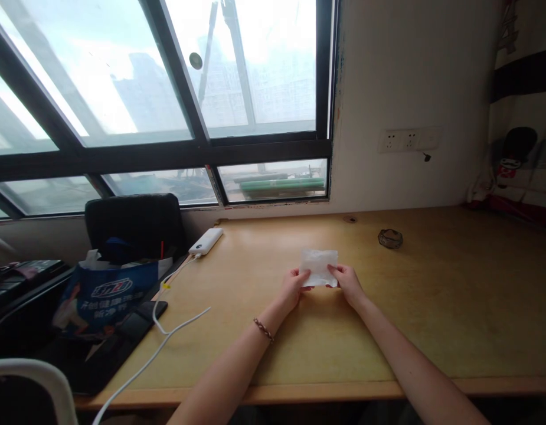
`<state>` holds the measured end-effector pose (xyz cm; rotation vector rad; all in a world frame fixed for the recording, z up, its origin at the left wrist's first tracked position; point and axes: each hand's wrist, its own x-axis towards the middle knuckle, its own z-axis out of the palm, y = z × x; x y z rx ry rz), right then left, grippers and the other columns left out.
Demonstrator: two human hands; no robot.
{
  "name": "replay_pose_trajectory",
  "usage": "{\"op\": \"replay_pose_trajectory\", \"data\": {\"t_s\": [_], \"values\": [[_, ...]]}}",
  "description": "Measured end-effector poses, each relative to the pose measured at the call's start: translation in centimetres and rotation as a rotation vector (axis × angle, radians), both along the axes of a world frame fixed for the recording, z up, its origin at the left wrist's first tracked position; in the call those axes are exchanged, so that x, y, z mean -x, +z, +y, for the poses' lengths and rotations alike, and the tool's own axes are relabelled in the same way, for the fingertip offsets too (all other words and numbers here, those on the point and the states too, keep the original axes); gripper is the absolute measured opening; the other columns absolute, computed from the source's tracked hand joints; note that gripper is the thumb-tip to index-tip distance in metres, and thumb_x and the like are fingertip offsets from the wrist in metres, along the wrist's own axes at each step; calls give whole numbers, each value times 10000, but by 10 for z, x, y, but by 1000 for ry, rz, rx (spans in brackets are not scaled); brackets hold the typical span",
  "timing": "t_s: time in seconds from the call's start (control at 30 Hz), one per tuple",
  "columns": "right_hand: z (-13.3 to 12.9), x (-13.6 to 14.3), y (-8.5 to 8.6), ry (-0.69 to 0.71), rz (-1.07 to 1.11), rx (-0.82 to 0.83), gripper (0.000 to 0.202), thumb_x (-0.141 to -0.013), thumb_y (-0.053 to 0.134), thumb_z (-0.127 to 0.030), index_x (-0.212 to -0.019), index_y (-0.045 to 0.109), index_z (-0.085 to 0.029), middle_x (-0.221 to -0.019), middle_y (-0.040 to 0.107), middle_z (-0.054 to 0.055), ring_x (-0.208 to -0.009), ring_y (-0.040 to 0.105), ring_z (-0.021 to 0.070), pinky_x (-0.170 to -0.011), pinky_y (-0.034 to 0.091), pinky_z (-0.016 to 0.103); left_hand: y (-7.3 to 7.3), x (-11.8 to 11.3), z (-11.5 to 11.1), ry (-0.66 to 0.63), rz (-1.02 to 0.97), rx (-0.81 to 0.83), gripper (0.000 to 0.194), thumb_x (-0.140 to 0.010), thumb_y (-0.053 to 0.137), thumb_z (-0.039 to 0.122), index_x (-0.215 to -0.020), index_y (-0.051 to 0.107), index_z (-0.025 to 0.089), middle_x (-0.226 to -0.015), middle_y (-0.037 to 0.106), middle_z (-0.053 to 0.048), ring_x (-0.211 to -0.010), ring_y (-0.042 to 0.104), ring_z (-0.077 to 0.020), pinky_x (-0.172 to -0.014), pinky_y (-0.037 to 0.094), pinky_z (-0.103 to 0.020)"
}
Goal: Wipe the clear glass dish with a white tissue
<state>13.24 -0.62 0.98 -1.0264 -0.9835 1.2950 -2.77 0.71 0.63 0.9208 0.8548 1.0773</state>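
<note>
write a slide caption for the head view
Both hands, left and right, hold a small white packet over a wooden desk by the window.

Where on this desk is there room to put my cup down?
Bare wood lies between the right hand and the glass ashtray, and along the desk right of it. The left end is crowded: power bank, white cable, blue bag.

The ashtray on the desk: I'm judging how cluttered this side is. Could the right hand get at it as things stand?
Probably yes. The ashtray sits on bare desk beyond and right of the right hand, nothing between them. But that hand, with the left hand, holds a white packet.
</note>
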Motion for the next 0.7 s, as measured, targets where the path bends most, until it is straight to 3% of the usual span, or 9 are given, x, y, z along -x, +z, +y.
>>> {"op": "replay_pose_trajectory", "data": {"t_s": [0.27, 0.57, 0.7], "values": [[1, -7, 3, -19, 89, 46, 285, -598, 675, -379, -696, 618, -117, -611, 597, 21, -430, 470, 73, -398, 443, 193, 5, 3, 3, -75, -39, 29, 301, -649, 602, 384, -698, 584, 87, -530, 569, -49, -396, 476, -101, -386, 353, -206], [0, -13, 9, 16, 200, 88, 288, -536, 718, -276, -775, 629, -143, -643, 605, 8, -443, 476, 64, -420, 415, 177, 5, 9, 5, -43, -90, 7, 225, -596, 648, 271, -721, 613, 87, -601, 581, -49, -467, 492, -87, -439, 353, -191], [0, -16, 10, 54, 230, 53, 154, -564, 654, -213, -701, 625, -148, -585, 582, -7, -463, 475, 67, -438, 394, 171, 10, 12, 6, 4, -111, 73, 231, -576, 627, 230, -780, 604, 123, -653, 593, -44, -527, 523, -112, -484, 395, -212]]}}
